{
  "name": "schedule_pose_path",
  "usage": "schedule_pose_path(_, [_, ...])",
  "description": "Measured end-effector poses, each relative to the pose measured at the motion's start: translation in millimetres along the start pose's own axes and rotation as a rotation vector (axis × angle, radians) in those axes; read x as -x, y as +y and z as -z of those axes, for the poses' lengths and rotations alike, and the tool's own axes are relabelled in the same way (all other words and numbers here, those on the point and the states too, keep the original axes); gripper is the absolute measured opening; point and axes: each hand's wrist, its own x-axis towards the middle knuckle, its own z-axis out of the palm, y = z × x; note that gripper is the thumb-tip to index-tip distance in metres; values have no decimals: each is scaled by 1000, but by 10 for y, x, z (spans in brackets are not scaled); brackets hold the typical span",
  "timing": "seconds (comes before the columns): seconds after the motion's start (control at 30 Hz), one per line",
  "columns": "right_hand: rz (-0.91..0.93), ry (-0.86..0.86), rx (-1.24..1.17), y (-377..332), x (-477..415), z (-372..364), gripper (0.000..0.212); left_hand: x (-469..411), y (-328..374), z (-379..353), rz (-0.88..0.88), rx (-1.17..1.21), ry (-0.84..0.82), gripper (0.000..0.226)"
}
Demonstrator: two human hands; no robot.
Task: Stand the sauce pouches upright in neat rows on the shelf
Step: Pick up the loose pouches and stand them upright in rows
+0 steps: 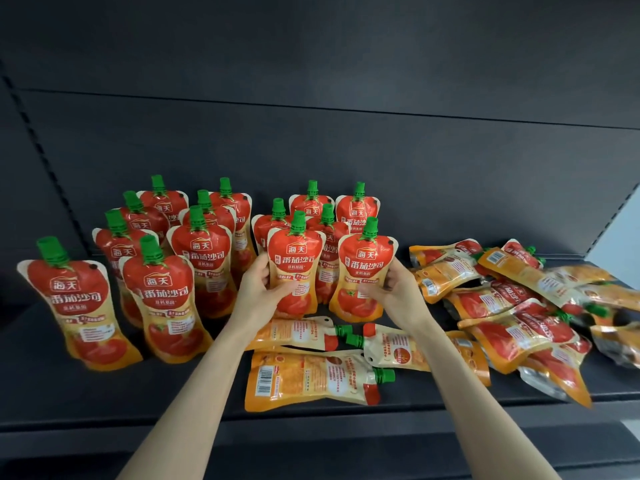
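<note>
Left fingers: those of the left hand (257, 292) are curled round the narrow waist of a tomato sauce pouch (294, 261), the thumb laid across its front.
Right fingers: those of the right hand (398, 289) are wrapped round the waist of a second pouch (367, 268) in the same way.
Held pouches: both are kept upright, side by side, mid-shelf. Whether their bases touch the shelf (69, 393) cannot be told.
Handling: the pouches are judged soft, liquid-filled and fairly light. The glossy film is likely slippery, and only the green cap (371, 227) looks stiff.
Hold: the pinched waist is judged the surest place.
Standing pouches: fourteen are counted, the held pair included, from the left end to the middle.
Flat pouches (311, 375): three lie by the front edge.
Heap (519, 306): it is overlapped at the right end; its number cannot be counted.
</note>
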Motion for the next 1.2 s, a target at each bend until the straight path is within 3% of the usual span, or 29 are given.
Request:
schedule_pose_path(0.87, [-32, -47, 41, 1, -19, -71, 47, 15, -7, 27, 81, -25, -97, 48])
schedule_pose_path(1.07, [-62, -9, 61, -5, 49, -120, 41, 75, -51, -7, 66, -197, -57, 50])
schedule_pose_path(1.2, [-64, 52, 123, -67, 188, -102, 47, 221, -21, -1, 49, -431, 114, 56])
